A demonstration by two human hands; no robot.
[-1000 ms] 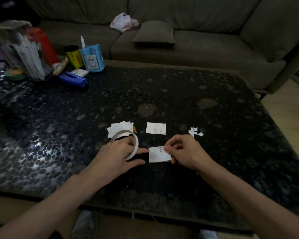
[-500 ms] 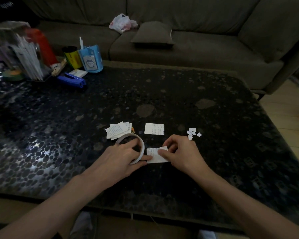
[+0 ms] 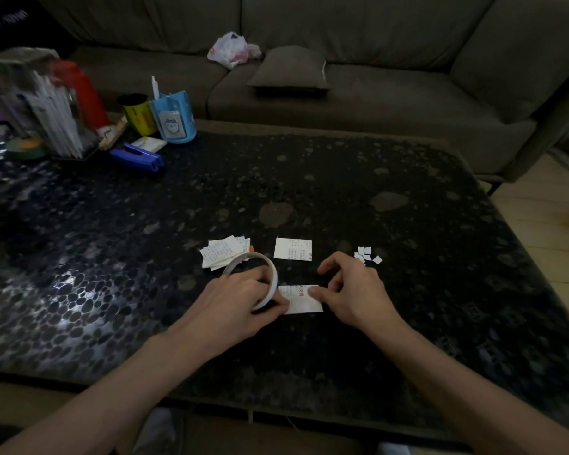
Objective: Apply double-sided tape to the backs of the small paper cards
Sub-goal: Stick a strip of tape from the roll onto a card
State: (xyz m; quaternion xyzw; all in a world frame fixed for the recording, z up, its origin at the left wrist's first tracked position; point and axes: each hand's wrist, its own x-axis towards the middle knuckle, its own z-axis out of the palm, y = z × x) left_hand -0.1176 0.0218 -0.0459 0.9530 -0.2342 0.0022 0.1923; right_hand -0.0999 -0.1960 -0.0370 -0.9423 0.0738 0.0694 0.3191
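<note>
Tape roll point(image 3: 248, 256) slid to 9 o'clock edge of card point(image 3: 304, 303), gripped by left hand point(image 3: 240, 307) fingers. Right hand point(image 3: 352, 290) thumb pins card, fingers loose; taping likely starting.

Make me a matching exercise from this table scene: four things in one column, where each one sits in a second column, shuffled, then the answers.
Things:
1. tape roll
2. card stack
3. paper scraps
4. blue stapler

Places:
A. far left of the table, near the blue cup
B. just past the right hand, on its right
C. gripped by the left hand
D. just beyond the left hand

Pairs: 1-C, 2-D, 3-B, 4-A
</note>
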